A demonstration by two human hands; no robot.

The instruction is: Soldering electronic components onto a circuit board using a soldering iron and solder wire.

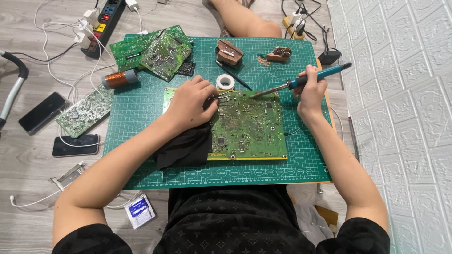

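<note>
Left hand (188, 103) pinches tweezers (221, 97) over the green board (247, 127); right hand (310, 91) grips a soldering iron (301, 81). A small white-and-blue sachet (140, 211) lies near left, off the mat (141, 117).

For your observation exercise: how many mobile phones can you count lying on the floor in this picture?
2. One dark phone lies on the floor at far left. A second phone lies just below it, beside the green cutting mat. Others may be out of frame.

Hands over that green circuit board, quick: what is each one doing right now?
Left hand: closed on thin metal tweezers.
Right hand: closed on teal-handled soldering iron, tip at large green circuit board.
</note>
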